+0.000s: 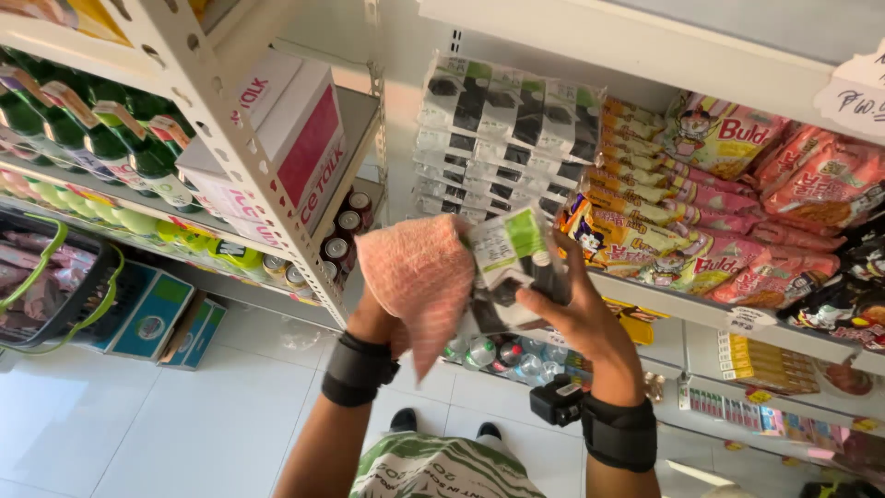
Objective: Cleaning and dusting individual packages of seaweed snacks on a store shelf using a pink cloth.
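My right hand grips a white, green and black food packet held up in front of the shelf. My left hand is mostly hidden under a pink cloth that it presses against the left side of that packet. Both wrists wear black bands, and the right one carries a small black device. Right behind the packet, a stack of matching white and black packets lies on the white shelf.
Orange and pink noodle packs fill the shelf to the right. Green bottles, pink-and-white cartons and cans sit on the metal rack at left. A black basket with green handles hangs lower left above the white tile floor.
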